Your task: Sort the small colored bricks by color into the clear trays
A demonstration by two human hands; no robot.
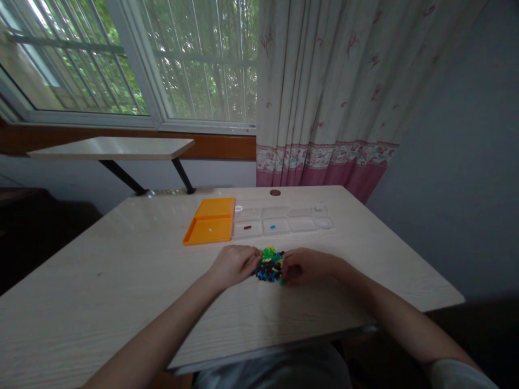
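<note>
A pile of small plastic building pieces (269, 269) in green, blue, dark brown and yellow lies on the table between my hands. At its left edge is my left hand (235, 266), its fingers bent together against the pieces. My right hand (307, 265) curls in at the right edge, thumb and fingertips drawn toward each other. What either set of fingertips holds is too small to make out. Beyond the pile lies a clear divided tray (279, 221). One compartment has a dark brown piece (247, 227) in it, another a blue piece (273, 227).
An open orange case (214, 208) adjoins the tray on the left, with a small white piece (210, 230) inside. The pale wooden table (133, 292) has a round brown grommet (275, 192) at the back. A raised shelf (113, 148) stands at the back left, before the window; a curtain (324, 108) hangs behind.
</note>
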